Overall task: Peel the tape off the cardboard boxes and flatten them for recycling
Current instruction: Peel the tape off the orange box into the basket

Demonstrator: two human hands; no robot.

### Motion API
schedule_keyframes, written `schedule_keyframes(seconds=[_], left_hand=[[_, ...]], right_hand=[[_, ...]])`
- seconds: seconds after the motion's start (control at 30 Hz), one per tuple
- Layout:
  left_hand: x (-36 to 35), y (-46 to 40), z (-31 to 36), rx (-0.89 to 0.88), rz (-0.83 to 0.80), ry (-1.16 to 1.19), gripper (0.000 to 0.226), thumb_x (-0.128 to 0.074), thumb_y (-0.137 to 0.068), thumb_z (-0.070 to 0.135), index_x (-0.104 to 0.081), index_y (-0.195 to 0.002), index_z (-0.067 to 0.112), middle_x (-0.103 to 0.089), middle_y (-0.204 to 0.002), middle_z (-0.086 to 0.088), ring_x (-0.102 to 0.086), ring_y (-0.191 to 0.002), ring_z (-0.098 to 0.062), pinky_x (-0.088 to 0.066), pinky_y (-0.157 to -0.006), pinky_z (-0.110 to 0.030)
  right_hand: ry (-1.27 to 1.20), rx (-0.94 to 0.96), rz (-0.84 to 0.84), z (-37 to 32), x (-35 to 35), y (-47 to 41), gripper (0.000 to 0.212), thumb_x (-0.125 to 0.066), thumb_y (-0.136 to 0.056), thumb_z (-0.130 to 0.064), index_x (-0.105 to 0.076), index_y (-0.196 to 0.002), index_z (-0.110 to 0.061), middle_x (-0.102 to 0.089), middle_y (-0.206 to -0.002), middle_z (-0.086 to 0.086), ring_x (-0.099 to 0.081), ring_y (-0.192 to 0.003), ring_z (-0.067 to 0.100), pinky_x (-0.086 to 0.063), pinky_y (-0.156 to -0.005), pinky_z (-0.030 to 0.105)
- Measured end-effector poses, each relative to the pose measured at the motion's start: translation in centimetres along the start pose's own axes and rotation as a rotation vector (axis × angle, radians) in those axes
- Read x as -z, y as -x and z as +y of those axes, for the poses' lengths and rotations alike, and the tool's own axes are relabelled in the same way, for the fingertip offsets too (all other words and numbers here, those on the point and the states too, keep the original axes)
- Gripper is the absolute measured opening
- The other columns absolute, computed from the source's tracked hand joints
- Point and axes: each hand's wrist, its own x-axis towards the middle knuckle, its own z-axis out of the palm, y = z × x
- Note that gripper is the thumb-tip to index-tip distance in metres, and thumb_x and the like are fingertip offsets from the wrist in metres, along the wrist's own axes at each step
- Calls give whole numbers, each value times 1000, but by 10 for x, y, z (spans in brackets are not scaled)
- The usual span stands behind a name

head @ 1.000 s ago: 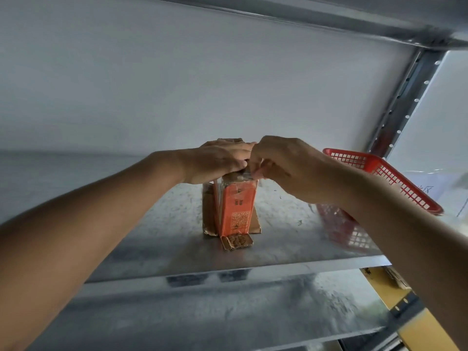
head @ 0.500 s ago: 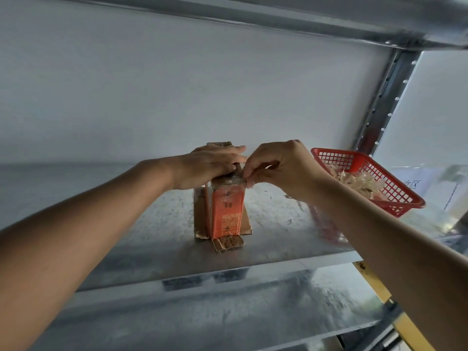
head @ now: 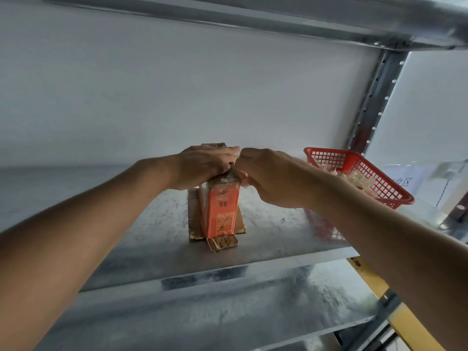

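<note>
A small orange cardboard box [head: 222,211] with a QR code on its front stands upright on the metal shelf [head: 266,231], brown flaps spread at its base. Clear tape [head: 226,179] covers its top end. My left hand [head: 205,164] lies over the top of the box with the fingers stretched out flat, holding it down. My right hand [head: 263,174] is at the box's top right corner, fingers curled, pinching at the tape there. The fingertips hide the exact spot they grip.
A red plastic mesh basket [head: 374,173] with crumpled clear tape scraps inside sits on the shelf to the right. A perforated steel upright [head: 372,97] rises behind it. A lower shelf edge [head: 202,312] runs below, and a white wall is behind.
My right hand has shifted closer to the box's top corner and curled tighter on the tape. The left hand stays flat on the box top. The view has panned slightly.
</note>
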Motion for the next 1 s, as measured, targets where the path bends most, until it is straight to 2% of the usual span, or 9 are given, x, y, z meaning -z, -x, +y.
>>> schedule_keyframes(seconds=[0.07, 0.2, 0.3, 0.37, 0.47, 0.57, 0.7, 0.87, 1.0], left_hand=[[-1, 1, -1, 31, 30, -7, 61, -20, -100, 59, -37, -157, 42, -23, -167, 21, -10, -156, -4, -10, -128, -40], [-5, 7, -6, 30, 77, 177, 49, -28, -96, 67, -47, -141, 61, -21, -166, 28, -6, -156, -2, -9, -128, -47], [-5, 8, 1, 26, 94, 340, 32, -41, -105, 41, -61, -126, 55, -29, -164, 24, -11, -154, -1, -7, -128, -41], [-4, 11, 5, 8, 61, 347, 40, -40, -110, 18, -66, -129, 43, -30, -165, 20, -11, -153, 1, -3, -128, -39], [2, 12, 6, 29, -2, 373, 35, -42, -111, 25, -69, -129, 38, -31, -165, 20, -12, -153, 2, 1, -129, -39], [9, 12, 12, 35, -56, 325, 34, -49, -105, 45, -66, -134, 39, -30, -167, 14, -15, -153, 4, -7, -129, -35], [18, 17, 15, 82, -89, 299, 45, -56, -104, 33, -53, -149, 35, -24, -168, 14, -9, -153, 6, -6, -128, -28], [15, 12, 17, 119, -57, 194, 61, -42, -97, 57, -42, -155, 37, -18, -168, 19, -7, -153, 6, -4, -130, -31], [14, 8, 20, 133, -72, 139, 64, -36, -93, 62, -41, -153, 40, -17, -169, 18, -9, -154, 5, 1, -130, -38]], right_hand=[[-17, -24, 38, -5, -6, 2, 16, -58, -96, 0, -63, -99, -16, -56, -93, -5, -61, -76, 14, -55, -64, 34], [-546, -252, 241, -6, -22, 10, 12, -72, -92, -2, -67, -91, -13, -74, -88, -1, -73, -83, 15, -61, -76, 36], [-1078, -390, 367, -8, -42, 16, 25, -81, -80, 8, -70, -90, -13, -76, -90, 3, -77, -87, 22, -62, -85, 36], [-1276, -432, 450, -12, -56, 16, 28, -79, -78, 13, -74, -91, -10, -77, -89, 6, -76, -86, 23, -62, -87, 37], [-1462, -440, 544, -23, -70, 13, 22, -79, -78, 13, -76, -88, -7, -77, -85, 10, -74, -84, 23, -61, -89, 42], [-1439, -386, 604, -35, -76, 9, 16, -79, -79, 10, -74, -84, -5, -76, -81, 2, -73, -79, 19, -63, -79, 36], [-1052, -274, 617, -50, -83, -2, 16, -77, -87, -3, -72, -84, -18, -65, -92, -14, -70, -83, 15, -62, -76, 35], [-730, -194, 671, -61, -89, -2, 2, -65, -96, -5, -65, -95, -7, -55, -108, -3, -58, -88, 10, -43, -76, 16], [-514, -168, 528, -62, -78, 10, 14, -53, -103, -17, -59, -113, -10, -52, -121, 6, -58, -90, 26, -52, -69, 42]])
